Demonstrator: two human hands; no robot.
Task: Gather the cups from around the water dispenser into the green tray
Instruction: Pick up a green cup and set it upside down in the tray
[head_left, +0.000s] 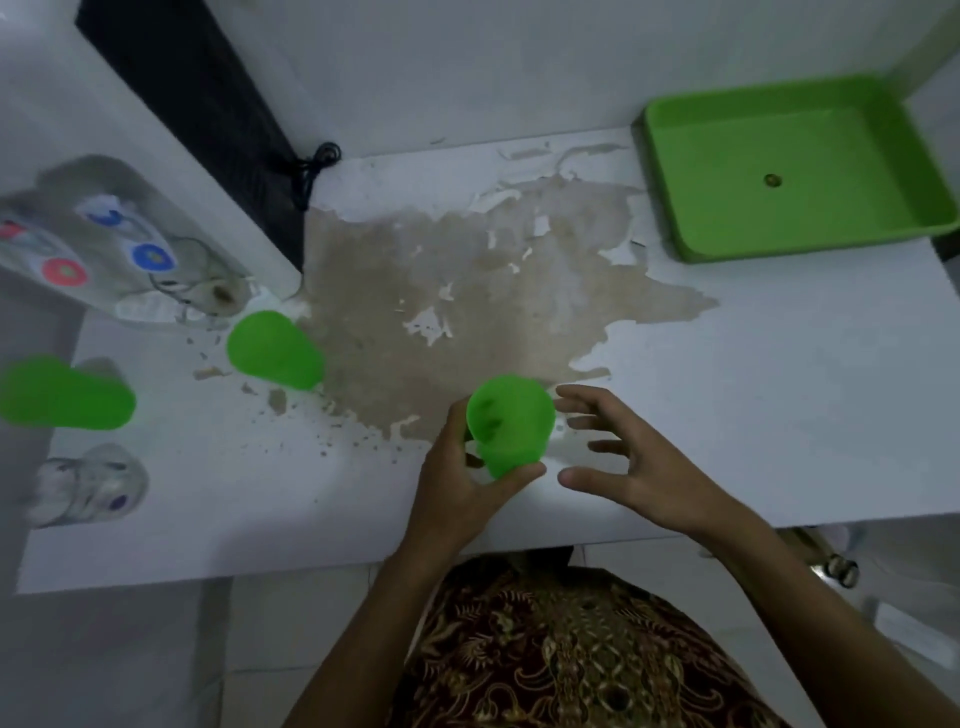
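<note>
Patterned cloth (571, 665) fills the bottom centre of the frame, and both bare forearms reach up from it over the near edge of the white table (779, 415). Left hand (467, 478) is clamped around 1 green cup (511, 423), thumb under its narrow end and fingers wrapped on the far side; the cup's mouth tilts toward the upper part of the frame. Right hand (628, 462) hangs just beside that cup with fingers spread apart, holding nothing. Green tray (670, 150), empty, sits in the upper right of the frame, well apart from the held cup and up and to the right of it, so the right hand is the nearer one to it; a pass from left to right looks likely, though that is a guess. 2 more green cups (272, 351) (65, 395) stand at middle left near the water dispenser (104, 244), with a clear cup (88, 483) lower left, all closer to the left hand
</note>
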